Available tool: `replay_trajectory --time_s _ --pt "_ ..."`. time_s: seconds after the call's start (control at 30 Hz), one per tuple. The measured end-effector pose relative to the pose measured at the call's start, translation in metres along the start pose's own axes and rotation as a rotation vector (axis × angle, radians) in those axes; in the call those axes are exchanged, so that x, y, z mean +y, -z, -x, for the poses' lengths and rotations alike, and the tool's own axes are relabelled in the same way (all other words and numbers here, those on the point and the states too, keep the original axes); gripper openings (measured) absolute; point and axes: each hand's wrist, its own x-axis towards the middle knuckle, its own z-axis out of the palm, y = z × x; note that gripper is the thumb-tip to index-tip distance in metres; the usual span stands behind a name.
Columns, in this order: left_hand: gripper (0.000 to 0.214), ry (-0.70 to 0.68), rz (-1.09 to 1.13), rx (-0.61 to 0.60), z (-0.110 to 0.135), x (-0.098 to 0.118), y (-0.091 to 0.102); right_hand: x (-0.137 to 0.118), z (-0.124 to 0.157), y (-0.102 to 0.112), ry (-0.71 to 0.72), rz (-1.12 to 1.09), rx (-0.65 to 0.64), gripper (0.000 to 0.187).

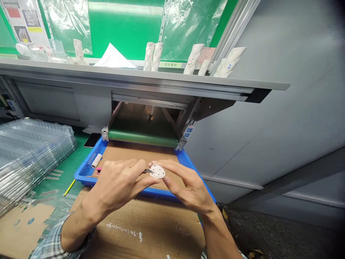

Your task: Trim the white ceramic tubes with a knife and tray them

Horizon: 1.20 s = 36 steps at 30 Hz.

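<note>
My right hand [185, 183] pinches a small white oval part [157, 171] between thumb and fingers. Several dark holes dot its flat face, which is turned towards me. From the left, my left hand [118, 180] grips a thin metal blade [147, 171], and the pointed tip touches or lies right at the face of the part. The fist covers most of the tool's handle. Beside that fist a pink and black piece [99, 170] peeks out; I cannot tell whether it belongs to the blade. Both hands are above a blue tray [83, 172] lined with cardboard.
A green conveyor belt [144, 135] ends over the tray. Clear plastic trays [35, 151] are stacked at left, near a phone [92, 140] and a yellow stick [69, 187]. One white tube [96, 160] lies in the blue tray; more white tubes [194, 59] stand on the shelf [161, 76].
</note>
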Motion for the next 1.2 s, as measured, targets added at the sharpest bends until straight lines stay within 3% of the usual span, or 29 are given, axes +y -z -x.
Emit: replay_trajectory --time_s 0.23,0.53,0.9,1.2 --pt "0.057 0.039 0.011 0.014 0.0 0.003 -0.001 0.004 0.001 -0.003 0.022 0.034 0.097 0.037" --pt "0.061 0.057 -0.006 -0.021 0.001 0.007 -0.003 0.0 0.002 -0.01 0.015 0.191 0.197 0.038" --pt "0.064 0.084 -0.061 0.032 -0.002 0.013 -0.005 -0.005 -0.001 -0.027 0.052 0.266 0.4 0.027" --pt "0.062 0.102 -0.015 -0.008 0.0 0.017 -0.006 -0.009 0.002 -0.039 0.105 0.445 0.531 0.032"
